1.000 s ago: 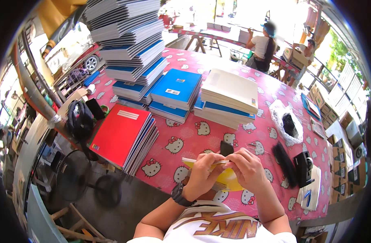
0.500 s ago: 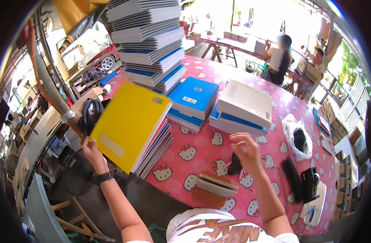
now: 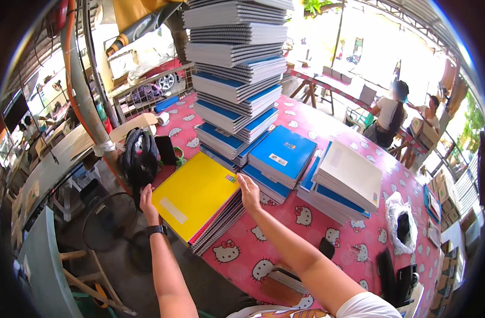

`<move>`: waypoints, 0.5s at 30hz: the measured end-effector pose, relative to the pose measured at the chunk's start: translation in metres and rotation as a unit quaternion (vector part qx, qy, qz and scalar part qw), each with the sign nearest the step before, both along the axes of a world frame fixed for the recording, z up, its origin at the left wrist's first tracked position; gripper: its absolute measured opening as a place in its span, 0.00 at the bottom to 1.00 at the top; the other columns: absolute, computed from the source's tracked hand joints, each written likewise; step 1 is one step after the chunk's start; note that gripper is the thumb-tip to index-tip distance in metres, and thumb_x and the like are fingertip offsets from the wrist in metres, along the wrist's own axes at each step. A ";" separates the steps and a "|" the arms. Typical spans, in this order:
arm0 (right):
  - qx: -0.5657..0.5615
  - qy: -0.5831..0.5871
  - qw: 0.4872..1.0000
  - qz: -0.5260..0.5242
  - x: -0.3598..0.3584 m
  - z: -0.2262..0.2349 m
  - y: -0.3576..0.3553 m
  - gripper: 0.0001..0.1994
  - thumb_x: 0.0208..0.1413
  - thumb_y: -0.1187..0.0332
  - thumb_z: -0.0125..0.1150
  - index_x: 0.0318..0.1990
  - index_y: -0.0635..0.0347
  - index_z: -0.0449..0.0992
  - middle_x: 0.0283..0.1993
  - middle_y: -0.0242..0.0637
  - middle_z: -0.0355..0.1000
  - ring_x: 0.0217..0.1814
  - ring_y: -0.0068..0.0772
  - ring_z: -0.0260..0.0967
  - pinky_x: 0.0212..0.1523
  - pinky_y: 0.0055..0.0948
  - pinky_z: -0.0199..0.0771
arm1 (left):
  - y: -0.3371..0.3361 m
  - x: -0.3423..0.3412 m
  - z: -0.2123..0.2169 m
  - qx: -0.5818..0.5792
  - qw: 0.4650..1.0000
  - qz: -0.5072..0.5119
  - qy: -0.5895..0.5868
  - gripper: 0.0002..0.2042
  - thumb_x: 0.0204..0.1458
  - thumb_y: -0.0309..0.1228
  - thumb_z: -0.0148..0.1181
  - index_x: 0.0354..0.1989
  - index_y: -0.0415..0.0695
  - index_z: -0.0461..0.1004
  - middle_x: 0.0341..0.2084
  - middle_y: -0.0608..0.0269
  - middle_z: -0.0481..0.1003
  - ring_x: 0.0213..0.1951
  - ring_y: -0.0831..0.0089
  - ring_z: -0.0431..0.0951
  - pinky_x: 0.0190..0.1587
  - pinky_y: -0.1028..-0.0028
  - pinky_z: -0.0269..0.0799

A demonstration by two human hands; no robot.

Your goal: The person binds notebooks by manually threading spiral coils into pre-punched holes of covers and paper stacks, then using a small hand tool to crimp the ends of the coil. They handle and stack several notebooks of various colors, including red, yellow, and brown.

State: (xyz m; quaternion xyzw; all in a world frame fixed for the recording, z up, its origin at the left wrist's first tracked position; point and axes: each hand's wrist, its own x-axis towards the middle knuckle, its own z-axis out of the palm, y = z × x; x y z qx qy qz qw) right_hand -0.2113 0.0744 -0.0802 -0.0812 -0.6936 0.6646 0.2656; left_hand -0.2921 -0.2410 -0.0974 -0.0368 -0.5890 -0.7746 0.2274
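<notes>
Yellow notebook [image 3: 196, 193] atop a low pile of spiral notebooks [image 3: 217, 222] at the near left edge of the pink table [image 3: 285, 233], about 9 o'clock from picture centre. Left hand [image 3: 147, 200] at the notebook's 9 o'clock corner, grip apart with fingers flat against the edge, black watch [image 3: 156, 230] on the wrist. Right hand [image 3: 249, 192] at the notebook's 3 o'clock corner, grip likewise apart, palm pressed on the pile's side; nothing clamped by either. Just beyond at 12 o'clock, a tall leaning stack [image 3: 237, 79] of blue-and-white notebooks rising out of frame. At 2 o'clock of the yellow notebook, a blue pile [image 3: 282, 159], then a white-topped pile [image 3: 348, 177] further to 3 o'clock. Black backpack [image 3: 140, 159] at 10 o'clock, off the table's edge, near a grey post. White plastic bag [image 3: 401, 222] with something dark inside at 4 o'clock, well apart. Two seated people [image 3: 391, 114] at another table far off at 1 o'clock.
</notes>
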 end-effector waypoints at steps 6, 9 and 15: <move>0.016 0.012 0.994 -0.105 0.001 0.002 -0.020 0.14 0.58 0.60 0.54 0.33 0.65 0.71 0.25 0.35 0.69 0.30 0.25 0.66 0.32 0.27 0.67 | -0.018 0.004 -0.010 0.015 0.999 -0.013 -0.047 0.12 0.56 0.29 0.50 0.42 0.34 0.74 0.39 0.61 0.76 0.42 0.72 0.73 0.48 0.75 0.67; 0.082 0.104 0.982 -0.138 -0.012 0.005 -0.017 0.17 0.59 0.57 0.51 0.33 0.64 0.72 0.27 0.44 0.71 0.29 0.39 0.70 0.33 0.33 0.69 | -0.010 0.003 -0.005 0.019 0.999 -0.025 -0.023 0.12 0.56 0.28 0.49 0.41 0.34 0.74 0.36 0.62 0.76 0.39 0.72 0.74 0.46 0.75 0.68; 0.097 -0.046 0.986 -0.125 -0.012 0.008 -0.010 0.22 0.58 0.50 0.47 0.26 0.61 0.74 0.20 0.45 0.68 0.25 0.46 0.68 0.29 0.37 0.66 | 0.002 0.016 0.005 -0.050 0.997 -0.062 0.003 0.13 0.57 0.29 0.46 0.42 0.34 0.74 0.35 0.62 0.75 0.38 0.72 0.74 0.44 0.75 0.69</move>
